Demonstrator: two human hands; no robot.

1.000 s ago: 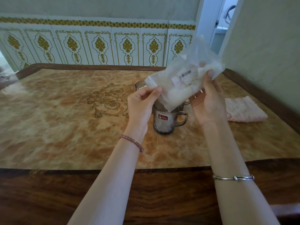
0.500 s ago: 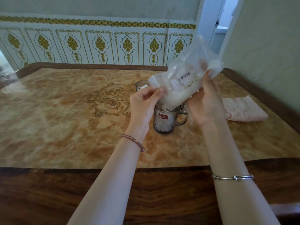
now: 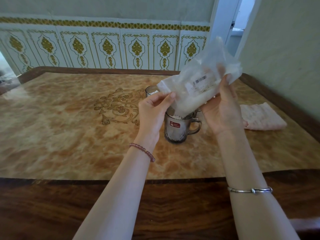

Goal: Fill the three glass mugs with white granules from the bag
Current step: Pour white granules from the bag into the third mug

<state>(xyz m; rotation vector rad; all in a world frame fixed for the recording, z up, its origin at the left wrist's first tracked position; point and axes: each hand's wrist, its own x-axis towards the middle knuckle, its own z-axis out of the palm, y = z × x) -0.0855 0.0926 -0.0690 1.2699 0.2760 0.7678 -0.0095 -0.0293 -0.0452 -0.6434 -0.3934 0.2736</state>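
Since the frame a second back, the bag (image 3: 199, 87) is tipped a little steeper and white granules now show heaped in the top of the nearest mug (image 3: 176, 126), which looked mostly dark inside before. Both hands keep the same grips.

The bag is clear plastic with a white barcode label, slanted mouth-down, its granules gathered in the lower corner directly over the mug's rim. The left hand (image 3: 153, 115) pinches the bag's lower edge between thumb and fingers; the right hand (image 3: 222, 111) is clamped on the upper end, thumb across the front.

The nearest mug is smoky glass with a red sticker and its handle pointing right, standing near the middle of the table (image 3: 69, 135). Behind it, toward the far edge, a second mug (image 3: 151, 90) holds white granules. A third mug (image 3: 198, 110) is mostly hidden behind the bag; its contents cannot be told. A folded pink cloth (image 3: 261, 116) lies by the table's right edge.
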